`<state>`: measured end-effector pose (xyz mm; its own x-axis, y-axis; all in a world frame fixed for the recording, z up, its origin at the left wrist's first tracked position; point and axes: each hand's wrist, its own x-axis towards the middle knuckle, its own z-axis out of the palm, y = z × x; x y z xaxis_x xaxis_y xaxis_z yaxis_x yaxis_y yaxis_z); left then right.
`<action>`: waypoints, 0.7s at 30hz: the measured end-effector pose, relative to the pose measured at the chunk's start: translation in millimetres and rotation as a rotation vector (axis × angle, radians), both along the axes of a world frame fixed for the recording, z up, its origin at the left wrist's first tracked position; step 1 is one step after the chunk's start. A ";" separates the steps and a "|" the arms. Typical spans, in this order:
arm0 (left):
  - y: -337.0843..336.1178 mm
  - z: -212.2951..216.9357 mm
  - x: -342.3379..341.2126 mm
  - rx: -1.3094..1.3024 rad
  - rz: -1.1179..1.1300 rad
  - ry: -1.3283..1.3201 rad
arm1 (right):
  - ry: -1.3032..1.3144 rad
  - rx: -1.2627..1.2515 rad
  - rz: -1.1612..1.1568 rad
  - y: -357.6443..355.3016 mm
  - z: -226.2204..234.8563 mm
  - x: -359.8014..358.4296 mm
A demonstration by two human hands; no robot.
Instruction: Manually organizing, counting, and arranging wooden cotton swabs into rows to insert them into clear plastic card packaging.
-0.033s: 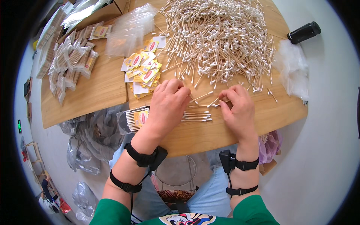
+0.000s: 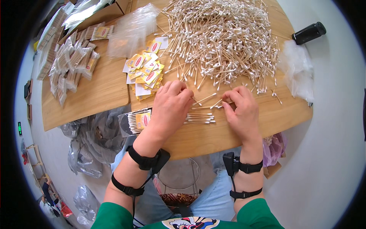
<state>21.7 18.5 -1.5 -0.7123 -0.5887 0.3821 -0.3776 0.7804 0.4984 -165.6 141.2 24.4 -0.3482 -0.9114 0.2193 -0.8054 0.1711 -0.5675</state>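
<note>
Pale wood fills the frame, a round-edged table (image 2: 213,137) running from the left edge to the right, and over its upper middle sprawls a great heap of cotton swabs (image 2: 225,38), wooden sticks with white tips lying every way. Upper left, packed swab bags (image 2: 70,63) lie in a loose row, with crumpled clear plastic (image 2: 131,28) just right of them. Centre left, a scatter of yellow-and-white labels (image 2: 146,70) sits beside the heap. Now the hands, low in the middle: the left hand (image 2: 169,110) lies palm down with fingers curled onto the wood, resting on a small aligned bundle of swabs (image 2: 200,119) whose tips poke out to its right; whether it pinches any, I cannot tell. The right hand (image 2: 242,110) has its fingertips pinched on a couple of loose swabs (image 2: 213,104) just above that bundle. Left of the left wrist, a filled bag with a label (image 2: 139,120) hangs at the table edge. Far upper right, a black cylinder (image 2: 309,33).
</note>
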 end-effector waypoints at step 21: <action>15.6 1.3 -11.3 0.154 -0.054 -0.010 | -0.097 -0.086 -0.029 -9.2 -12.8 -2.1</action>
